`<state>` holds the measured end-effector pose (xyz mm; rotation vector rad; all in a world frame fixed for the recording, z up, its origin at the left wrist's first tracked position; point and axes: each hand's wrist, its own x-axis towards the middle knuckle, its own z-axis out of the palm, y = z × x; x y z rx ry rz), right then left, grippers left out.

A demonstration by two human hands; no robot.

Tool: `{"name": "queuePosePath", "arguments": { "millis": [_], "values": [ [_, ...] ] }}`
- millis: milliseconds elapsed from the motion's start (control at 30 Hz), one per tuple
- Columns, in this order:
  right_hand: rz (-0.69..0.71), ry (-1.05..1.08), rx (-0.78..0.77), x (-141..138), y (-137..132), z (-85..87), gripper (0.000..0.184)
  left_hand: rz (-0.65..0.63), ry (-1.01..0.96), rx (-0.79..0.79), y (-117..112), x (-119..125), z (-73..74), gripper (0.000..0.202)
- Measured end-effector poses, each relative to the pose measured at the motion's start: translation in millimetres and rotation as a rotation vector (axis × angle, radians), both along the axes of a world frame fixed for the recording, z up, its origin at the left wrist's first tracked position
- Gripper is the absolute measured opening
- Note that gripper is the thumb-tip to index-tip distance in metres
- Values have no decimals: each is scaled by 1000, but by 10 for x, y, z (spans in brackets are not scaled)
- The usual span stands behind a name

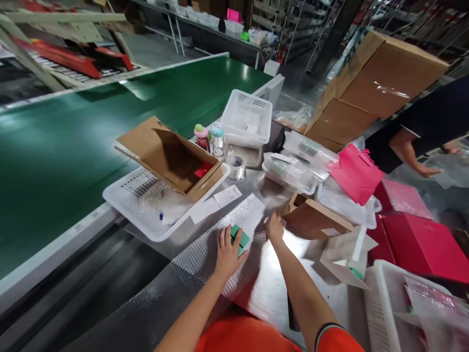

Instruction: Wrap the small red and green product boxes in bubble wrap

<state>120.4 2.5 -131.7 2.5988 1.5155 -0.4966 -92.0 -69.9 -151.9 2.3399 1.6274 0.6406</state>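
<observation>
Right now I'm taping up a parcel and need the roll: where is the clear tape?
In the head view, the clear tape roll stands mid-table, just below the two small bottles and in front of the white basket.

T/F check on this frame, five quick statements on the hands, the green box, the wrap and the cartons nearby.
1. The left hand rests on a small green box. True.
2. The green box lies on a sheet of bubble wrap. True.
3. The right hand holds the roll of clear tape. False: the tape sits farther back on the table, untouched; the right hand is at the edge of the bubble wrap.
4. The open cardboard box sits in a white tray. True.
5. The conveyor belt is red. False: it is green.
</observation>
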Motion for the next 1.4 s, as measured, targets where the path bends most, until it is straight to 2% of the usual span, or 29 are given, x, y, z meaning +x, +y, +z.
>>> {"name": "queuePosePath", "arguments": {
  "millis": [100, 167, 233, 333, 433, 500, 567, 600, 700, 800, 900, 1033, 1133, 1300, 1333, 1400],
  "values": [
    [3, 8, -56, 128, 139, 43, 54, -9, 7, 14, 4, -23, -34, 69],
    [29, 1, -70, 181, 193, 137, 42, -8, 5, 10, 11, -27, -43, 65],
    [71, -12, -56, 211, 219, 301, 30, -5, 2, -8, 22, -25, -47, 62],
    [164, -40, 27, 207, 187, 638, 31, 3, -1, -54, 38, -20, -41, 62],
    [322, -28, 179, 92, 29, 938, 23, 10, -15, -76, 48, -18, -24, 63],
    [512, 75, 247, -72, -146, 1040, 15, 12, -27, -85, 50, -21, -15, 65],
    [670, 174, 229, -273, -333, 1062, 15, 12, -41, -97, 51, -26, -12, 62],
    [703, 190, 194, -366, -414, 1055, 15, 11, -50, -103, 51, -29, -12, 58],
    [668, 107, 144, -509, -539, 1038, 21, 10, -67, -105, 52, -33, -7, 52],
    [621, 29, 130, -452, -506, 1084, 24, 15, -64, -96, 55, -20, 15, 53],
    [675, 58, 103, -430, -459, 1136, 20, 56, -85, -107, 58, -1, 13, 50],
    [813, 186, 61, -651, -498, 1106, 21, 55, -167, -124, 52, 3, -85, 43],
    [845, 219, 42, -783, -524, 1071, 14, 52, -260, -116, 41, 5, -161, 51],
    [825, 200, 39, -677, -500, 1128, 15, 179, -474, -96, -28, -10, -126, 61],
    [826, 198, 40, -646, -496, 1141, 15, 238, -534, -105, -49, -29, -110, 61],
    [836, 200, 41, -612, -498, 1146, 15, 445, -704, -202, -84, -76, -90, 58]
  ]
}}
